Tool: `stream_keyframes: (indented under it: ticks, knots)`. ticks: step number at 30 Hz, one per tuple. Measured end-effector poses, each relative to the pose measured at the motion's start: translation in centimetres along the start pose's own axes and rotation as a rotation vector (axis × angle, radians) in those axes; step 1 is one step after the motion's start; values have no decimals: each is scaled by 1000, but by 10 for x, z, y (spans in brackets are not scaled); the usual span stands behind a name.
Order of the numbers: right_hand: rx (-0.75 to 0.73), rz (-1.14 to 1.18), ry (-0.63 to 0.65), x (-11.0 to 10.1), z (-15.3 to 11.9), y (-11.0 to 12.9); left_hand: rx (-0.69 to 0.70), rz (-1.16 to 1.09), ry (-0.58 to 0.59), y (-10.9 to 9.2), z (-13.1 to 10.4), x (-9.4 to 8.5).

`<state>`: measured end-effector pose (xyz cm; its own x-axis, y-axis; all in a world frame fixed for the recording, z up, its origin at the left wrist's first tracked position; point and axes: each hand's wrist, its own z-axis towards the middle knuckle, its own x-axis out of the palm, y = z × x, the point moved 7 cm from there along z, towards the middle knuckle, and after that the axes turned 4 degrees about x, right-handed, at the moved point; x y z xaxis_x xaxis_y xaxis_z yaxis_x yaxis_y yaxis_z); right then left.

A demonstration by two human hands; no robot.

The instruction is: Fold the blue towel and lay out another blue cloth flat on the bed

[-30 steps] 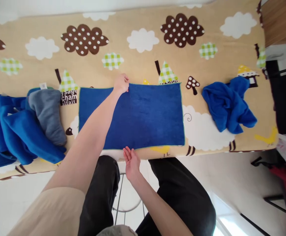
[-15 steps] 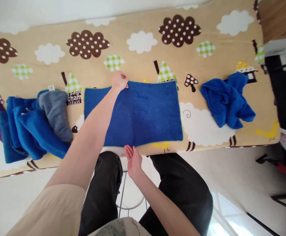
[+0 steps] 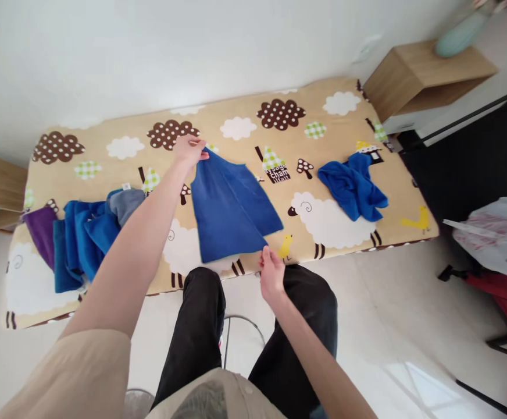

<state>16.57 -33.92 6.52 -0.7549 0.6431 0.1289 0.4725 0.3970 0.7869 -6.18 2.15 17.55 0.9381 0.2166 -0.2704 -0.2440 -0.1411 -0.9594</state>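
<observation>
Head view: near centre, the blue cloth (image 3: 221, 203) is creasing diagonally, no longer lying flat — the left hand (image 3: 191, 150) is clamping fingers on its eleven-o'clock edge, the right hand (image 3: 273, 272) on its five-o'clock edge. At three o'clock a plastic bag (image 3: 504, 224) is sitting — contents unclear.

Head view, forward and down (hands (image 3: 273, 273) central)

The gap between the held blue cloth (image 3: 222, 215) and the crumpled cloth (image 3: 353, 185) gives passage; leftward, piled cloths (image 3: 74, 238) obstruct, and the wall (image 3: 170, 58) closes the rear.
</observation>
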Motion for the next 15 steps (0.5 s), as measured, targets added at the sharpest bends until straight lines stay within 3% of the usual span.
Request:
stream_keyframes:
  ticks: [4, 7, 11, 15]
  knots:
    - [-346, -253, -73, -24, 16, 86, 34, -107, 10, -55, -25, -46]
    - [-607, -334, -124, -31, 19, 159, 93, -144, 70, -97, -52, -79]
    - [-878, -259, -147, -30, 5, 244, 238, -74, 120, -147, -89, -121]
    - [-1082, -211, -136, -25, -25, 309, 407, -21, 55, -181, -116, -159]
